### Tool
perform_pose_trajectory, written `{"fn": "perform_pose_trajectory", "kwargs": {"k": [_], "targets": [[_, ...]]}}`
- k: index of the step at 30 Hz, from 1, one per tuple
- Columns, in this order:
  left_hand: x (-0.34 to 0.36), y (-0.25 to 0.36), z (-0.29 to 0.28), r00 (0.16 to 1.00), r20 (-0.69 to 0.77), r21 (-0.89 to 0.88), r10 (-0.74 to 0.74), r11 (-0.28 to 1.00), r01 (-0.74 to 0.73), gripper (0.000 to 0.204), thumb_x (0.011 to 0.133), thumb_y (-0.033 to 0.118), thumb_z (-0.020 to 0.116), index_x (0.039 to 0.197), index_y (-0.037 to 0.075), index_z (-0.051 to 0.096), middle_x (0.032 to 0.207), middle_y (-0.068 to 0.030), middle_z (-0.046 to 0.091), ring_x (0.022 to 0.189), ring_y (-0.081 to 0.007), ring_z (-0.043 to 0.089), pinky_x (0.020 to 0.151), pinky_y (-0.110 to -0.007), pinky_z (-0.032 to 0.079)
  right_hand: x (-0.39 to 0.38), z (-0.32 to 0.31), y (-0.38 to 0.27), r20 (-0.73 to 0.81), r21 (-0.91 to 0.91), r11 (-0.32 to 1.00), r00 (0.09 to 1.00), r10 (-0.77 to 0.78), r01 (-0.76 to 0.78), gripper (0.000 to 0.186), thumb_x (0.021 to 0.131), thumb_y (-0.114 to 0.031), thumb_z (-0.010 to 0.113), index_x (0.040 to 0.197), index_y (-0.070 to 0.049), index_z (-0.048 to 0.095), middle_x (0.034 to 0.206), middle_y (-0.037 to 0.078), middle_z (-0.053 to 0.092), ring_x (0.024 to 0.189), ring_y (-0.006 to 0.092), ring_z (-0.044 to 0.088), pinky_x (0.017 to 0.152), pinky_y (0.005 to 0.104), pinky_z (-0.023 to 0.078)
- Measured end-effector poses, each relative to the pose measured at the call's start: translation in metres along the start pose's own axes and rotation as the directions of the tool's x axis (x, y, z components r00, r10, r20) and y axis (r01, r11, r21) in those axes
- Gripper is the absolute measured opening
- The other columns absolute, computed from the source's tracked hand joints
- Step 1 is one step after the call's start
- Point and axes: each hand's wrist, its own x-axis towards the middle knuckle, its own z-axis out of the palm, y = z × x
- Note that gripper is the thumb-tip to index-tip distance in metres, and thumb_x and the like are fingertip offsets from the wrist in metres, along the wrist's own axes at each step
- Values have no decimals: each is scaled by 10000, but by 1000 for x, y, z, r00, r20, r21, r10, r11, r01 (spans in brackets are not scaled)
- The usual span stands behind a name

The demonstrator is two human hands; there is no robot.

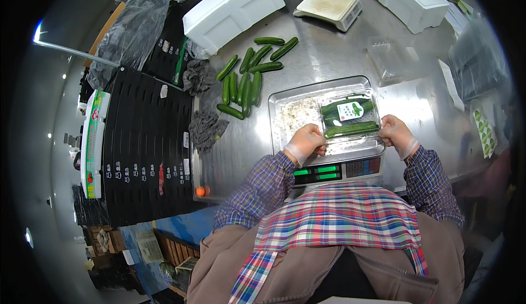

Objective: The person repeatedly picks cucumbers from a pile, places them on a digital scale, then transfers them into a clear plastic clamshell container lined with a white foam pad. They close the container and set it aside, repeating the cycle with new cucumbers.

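A clear plastic box [324, 124] with several cucumbers [352, 129] in it sits on the right side of a shallow steel tray [356, 149]. A white and green label [349, 110] lies on top of the box. The tray rests on a scale [359, 168] with lit green displays. My left hand [307, 141], in a thin clear glove, pinches the box's near left corner. At the near right corner, my gloved right hand [398, 136] has its fingertips closed on the box's edge. Pale bits of residue cover the tray's left part.
Loose cucumbers [241, 87] lie on the steel table [329, 57] to the left. White foam boxes [233, 13] and another scale [330, 3] stand at the back. Empty clear boxes [386, 60] and a sheet of green labels [484, 133] are on the right. Stacked black crates [145, 145] border the left.
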Motion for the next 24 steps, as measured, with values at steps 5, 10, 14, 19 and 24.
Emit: {"fn": "perform_pose_trajectory", "kwargs": {"k": [5,10,14,19,24], "targets": [[-36,37,-7,925,43,148,377,914,-379,228,836,52,584,1045,7,503,903,-65,561,812,-149,570,743,-276,484,-30,9,-20,95,268,947,973,-210,178,174,732,31,547,829,-78,453,642,-12,464,508,83,419,474,222,336],[-50,49,-2,868,118,-269,482,857,-439,726,829,322,677,1380,49,292,1309,-116,445,1167,-244,484,918,-386,454,-50,27,-34,133,294,884,900,-415,364,149,723,-5,549,821,-79,464,701,-4,489,576,78,445,520,213,362],[-40,32,4,951,119,-307,285,922,-238,621,850,311,619,1362,69,365,1292,-127,489,1186,-281,475,986,-468,403,-55,44,-33,123,254,914,926,-357,318,135,790,-37,559,864,-89,459,680,-16,472,586,74,467,529,197,381],[-18,43,-32,998,-49,-555,41,829,-62,497,855,312,571,1280,89,444,1248,-187,496,994,-366,577,669,-310,557,-60,42,-25,86,215,936,950,-301,278,217,887,-120,546,1088,-39,536,842,38,589,680,96,534,650,231,450],[31,92,-98,936,-351,-646,-16,728,-230,542,862,336,574,1250,-6,413,1148,-232,521,945,-357,606,605,-303,593,-49,1,26,-294,97,926,899,-323,365,233,854,-94,561,1078,-32,578,940,54,614,747,101,551,687,238,461]]}}
